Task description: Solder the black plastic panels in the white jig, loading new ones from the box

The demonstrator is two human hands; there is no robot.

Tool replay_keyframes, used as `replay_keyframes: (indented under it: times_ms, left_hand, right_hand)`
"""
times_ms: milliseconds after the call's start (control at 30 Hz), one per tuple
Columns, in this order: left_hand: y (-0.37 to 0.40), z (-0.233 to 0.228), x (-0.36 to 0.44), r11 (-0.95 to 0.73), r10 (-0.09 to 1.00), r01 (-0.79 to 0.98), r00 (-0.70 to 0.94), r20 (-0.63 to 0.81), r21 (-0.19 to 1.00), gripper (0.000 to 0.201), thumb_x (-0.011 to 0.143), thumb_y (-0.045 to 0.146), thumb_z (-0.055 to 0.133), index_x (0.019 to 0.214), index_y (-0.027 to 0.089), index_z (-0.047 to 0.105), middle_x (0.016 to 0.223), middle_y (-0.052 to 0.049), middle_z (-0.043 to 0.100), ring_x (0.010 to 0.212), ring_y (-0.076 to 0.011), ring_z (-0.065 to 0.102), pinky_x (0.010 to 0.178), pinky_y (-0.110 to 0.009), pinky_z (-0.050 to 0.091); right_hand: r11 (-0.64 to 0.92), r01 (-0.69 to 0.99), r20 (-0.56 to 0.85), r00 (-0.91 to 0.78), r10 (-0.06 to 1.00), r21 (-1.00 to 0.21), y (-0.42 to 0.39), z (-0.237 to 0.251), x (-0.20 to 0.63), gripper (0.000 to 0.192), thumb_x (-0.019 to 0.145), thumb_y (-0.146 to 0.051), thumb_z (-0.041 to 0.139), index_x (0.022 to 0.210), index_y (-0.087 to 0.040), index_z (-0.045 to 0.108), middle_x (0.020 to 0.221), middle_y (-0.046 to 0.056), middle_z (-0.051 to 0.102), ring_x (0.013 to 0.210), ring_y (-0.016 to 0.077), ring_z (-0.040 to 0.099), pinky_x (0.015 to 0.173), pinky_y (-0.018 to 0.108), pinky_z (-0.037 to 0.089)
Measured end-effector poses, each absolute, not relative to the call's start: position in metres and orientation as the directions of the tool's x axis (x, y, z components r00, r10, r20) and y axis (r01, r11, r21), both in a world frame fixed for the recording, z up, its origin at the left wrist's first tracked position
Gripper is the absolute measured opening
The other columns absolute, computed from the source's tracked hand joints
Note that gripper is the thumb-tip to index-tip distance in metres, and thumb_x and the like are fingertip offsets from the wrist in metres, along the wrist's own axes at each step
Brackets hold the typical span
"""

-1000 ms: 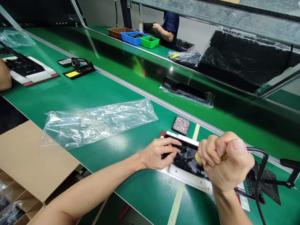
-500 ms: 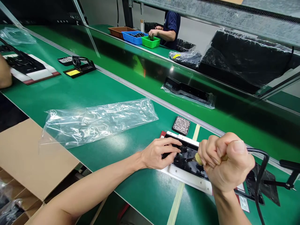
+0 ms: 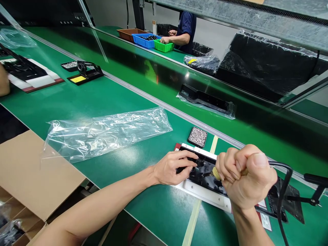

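A long black plastic part [image 3: 208, 182] lies in a white fixture [image 3: 205, 194] on the green bench. My left hand [image 3: 175, 167] rests on the part's left end, fingers stretched out and apart, fingertips touching it. Wrapped in a fist, my right hand [image 3: 247, 176] grips a soldering iron, of which a yellow piece [image 3: 216, 173] shows below the fingers, pointing down at the part. A black cable [image 3: 284, 191] runs beside that hand. The iron's tip and its exact contact are hard to make out.
A small tray of screws [image 3: 197, 136] sits behind the fixture. A clear plastic bag [image 3: 110, 133] lies to the left, near cardboard [image 3: 38, 171]. Farther off stands an iron holder with a yellow sponge [image 3: 78, 79]. Across the bench, a person [image 3: 186, 30] reaches into a green bin [image 3: 163, 46].
The view has shifted very slightly. Both my hands keep their places on and over the black part. Across the bench, the other person's hands have moved a little.
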State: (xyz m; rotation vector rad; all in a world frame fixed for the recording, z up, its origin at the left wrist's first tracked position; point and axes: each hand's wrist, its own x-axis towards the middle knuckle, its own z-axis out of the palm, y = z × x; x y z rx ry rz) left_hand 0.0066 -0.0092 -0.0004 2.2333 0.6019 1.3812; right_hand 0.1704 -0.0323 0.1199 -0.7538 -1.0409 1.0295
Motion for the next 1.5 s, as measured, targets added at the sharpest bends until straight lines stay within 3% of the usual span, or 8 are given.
replay_keyframes:
  times_ms: [1500]
  left_hand:
    - [-0.0090, -0.0022, 0.0071, -0.802, 0.582, 0.139, 0.399, 0.708, 0.581, 0.021, 0.093, 0.012, 0.058, 0.104, 0.013, 0.076, 0.117, -0.013, 0.074, 0.092, -0.0191, 0.075, 0.077, -0.029, 0.065]
  right_hand:
    - [0.336, -0.329, 0.301, 0.155, 0.941, -0.882, -0.0342, 0.1199, 0.1681, 0.047, 0.091, -0.040, 0.066, 0.056, -0.019, 0.043, 0.045, -0.006, 0.030, 0.037, 0.0063, 0.027, 0.033, 0.019, 0.024]
